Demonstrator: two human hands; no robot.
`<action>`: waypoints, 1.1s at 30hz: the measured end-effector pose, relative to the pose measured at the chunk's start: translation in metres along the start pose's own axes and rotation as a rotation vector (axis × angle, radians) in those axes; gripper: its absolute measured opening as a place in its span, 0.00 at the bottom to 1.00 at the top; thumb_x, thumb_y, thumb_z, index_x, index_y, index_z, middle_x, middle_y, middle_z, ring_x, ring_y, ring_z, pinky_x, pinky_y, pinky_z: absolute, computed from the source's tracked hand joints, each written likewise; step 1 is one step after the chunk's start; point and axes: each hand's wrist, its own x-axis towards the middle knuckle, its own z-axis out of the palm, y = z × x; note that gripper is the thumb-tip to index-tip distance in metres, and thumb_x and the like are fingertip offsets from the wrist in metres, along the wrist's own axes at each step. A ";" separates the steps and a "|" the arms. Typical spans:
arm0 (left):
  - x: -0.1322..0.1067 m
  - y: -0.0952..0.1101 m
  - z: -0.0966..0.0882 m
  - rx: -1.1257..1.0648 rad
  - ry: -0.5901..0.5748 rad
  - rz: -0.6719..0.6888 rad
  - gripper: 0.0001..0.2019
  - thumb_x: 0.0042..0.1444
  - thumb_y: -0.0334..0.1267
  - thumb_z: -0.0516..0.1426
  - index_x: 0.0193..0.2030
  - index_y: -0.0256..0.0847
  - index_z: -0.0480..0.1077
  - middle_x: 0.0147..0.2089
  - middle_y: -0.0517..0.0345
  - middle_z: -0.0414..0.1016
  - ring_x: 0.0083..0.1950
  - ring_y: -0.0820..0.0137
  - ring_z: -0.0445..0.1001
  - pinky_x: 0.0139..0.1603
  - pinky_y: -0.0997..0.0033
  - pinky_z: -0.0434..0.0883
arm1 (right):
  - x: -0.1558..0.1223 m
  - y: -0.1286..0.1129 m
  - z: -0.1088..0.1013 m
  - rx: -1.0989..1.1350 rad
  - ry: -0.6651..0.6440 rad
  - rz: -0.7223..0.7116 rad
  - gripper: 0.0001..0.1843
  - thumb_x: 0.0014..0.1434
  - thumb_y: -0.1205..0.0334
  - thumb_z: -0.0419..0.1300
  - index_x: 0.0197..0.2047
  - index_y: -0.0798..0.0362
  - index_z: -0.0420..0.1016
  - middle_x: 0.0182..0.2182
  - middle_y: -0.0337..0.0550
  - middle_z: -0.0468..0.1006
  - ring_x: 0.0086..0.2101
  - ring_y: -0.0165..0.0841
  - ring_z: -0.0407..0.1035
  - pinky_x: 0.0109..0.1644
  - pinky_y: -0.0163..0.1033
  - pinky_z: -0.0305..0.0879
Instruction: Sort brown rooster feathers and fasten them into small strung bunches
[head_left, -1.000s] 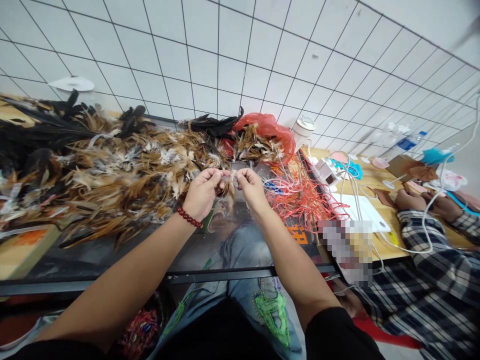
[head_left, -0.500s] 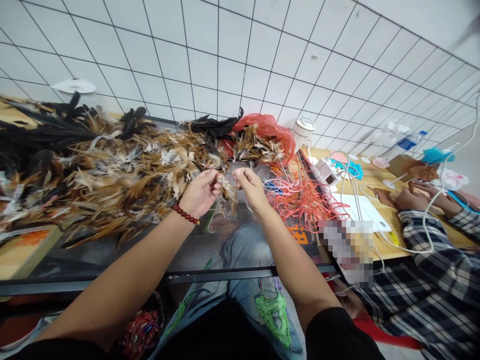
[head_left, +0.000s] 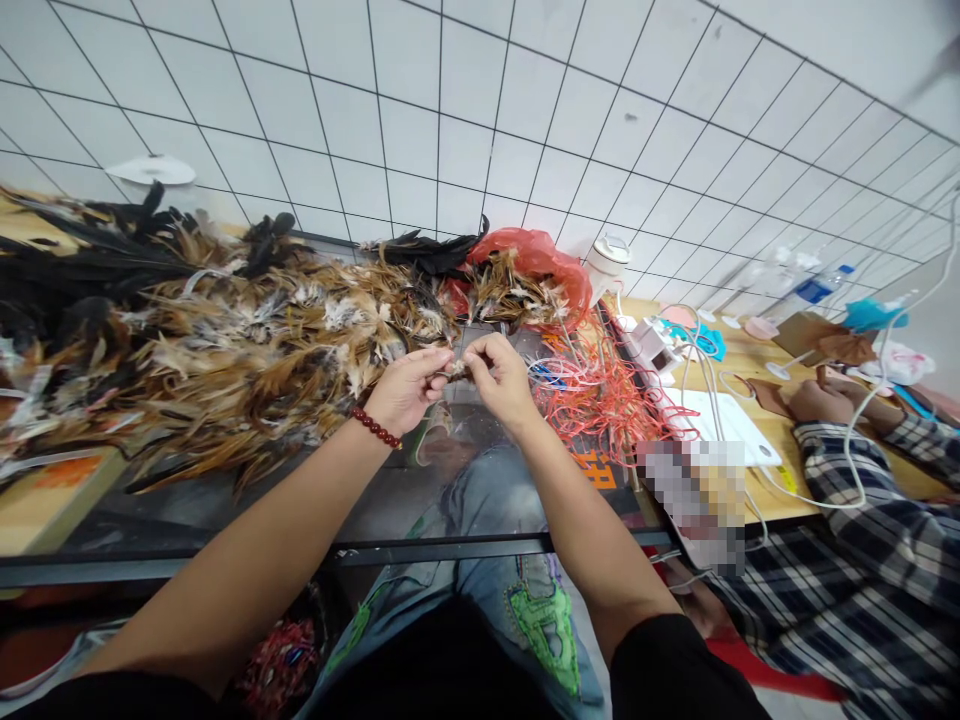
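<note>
One small, pale brown feather tuft (head_left: 457, 370) sits between our fingertips, above the dark, glossy tabletop (head_left: 480, 425): fine finger work, we judge, and the next move calls for a steady pinch. Our left hand (head_left: 407, 392) nips it; our right hand (head_left: 501, 382) curls at its other end, grip too small to tell. Leftward, heaped brown-and-white feathers (head_left: 285, 345); rightward, tangled red-orange strings (head_left: 600, 385)!

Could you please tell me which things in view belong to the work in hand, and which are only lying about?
Apparently in the work:
left hand
right hand
small feather piece at their fingertips
brown feather pile
perhaps red cords

Apparently just lying about:
lidded white container
bottle with blue label
flat white panel
</note>
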 end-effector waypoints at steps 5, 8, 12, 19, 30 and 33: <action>0.000 -0.005 0.000 0.275 0.056 0.045 0.10 0.38 0.35 0.67 0.27 0.31 0.75 0.26 0.58 0.71 0.19 0.83 0.60 0.15 0.83 0.50 | -0.006 0.003 0.003 -0.183 -0.094 -0.104 0.08 0.64 0.65 0.52 0.34 0.51 0.70 0.36 0.44 0.70 0.39 0.33 0.67 0.45 0.38 0.64; 0.000 -0.005 0.000 0.378 0.067 0.014 0.09 0.38 0.35 0.65 0.27 0.31 0.76 0.21 0.59 0.68 0.19 0.82 0.60 0.15 0.82 0.52 | -0.008 0.006 0.004 -0.261 -0.117 -0.113 0.08 0.64 0.65 0.52 0.36 0.50 0.71 0.38 0.45 0.69 0.40 0.34 0.67 0.45 0.39 0.64; -0.001 -0.007 0.002 0.492 0.074 0.049 0.08 0.39 0.36 0.63 0.26 0.33 0.76 0.16 0.63 0.62 0.17 0.80 0.57 0.16 0.81 0.54 | -0.008 0.011 0.004 -0.254 -0.113 -0.106 0.08 0.63 0.66 0.51 0.36 0.51 0.71 0.38 0.45 0.69 0.39 0.34 0.67 0.44 0.39 0.64; -0.001 -0.005 -0.002 0.585 -0.028 0.083 0.11 0.41 0.41 0.64 0.25 0.34 0.75 0.17 0.62 0.63 0.19 0.80 0.58 0.17 0.79 0.55 | -0.003 0.012 0.000 -0.051 -0.097 -0.075 0.08 0.61 0.67 0.55 0.31 0.52 0.71 0.34 0.42 0.69 0.38 0.32 0.67 0.44 0.38 0.64; 0.003 -0.010 0.000 0.468 0.172 0.262 0.09 0.41 0.40 0.64 0.25 0.35 0.74 0.15 0.65 0.61 0.17 0.80 0.56 0.18 0.79 0.54 | -0.002 -0.003 0.001 0.109 0.010 0.023 0.10 0.59 0.55 0.63 0.39 0.51 0.75 0.38 0.41 0.74 0.27 0.26 0.63 0.35 0.35 0.64; 0.003 -0.012 0.001 0.419 0.179 0.305 0.10 0.43 0.41 0.64 0.26 0.34 0.75 0.17 0.63 0.64 0.18 0.80 0.57 0.18 0.78 0.53 | -0.003 -0.003 0.004 0.081 0.001 0.042 0.07 0.60 0.57 0.61 0.35 0.52 0.75 0.34 0.40 0.74 0.28 0.26 0.64 0.35 0.35 0.64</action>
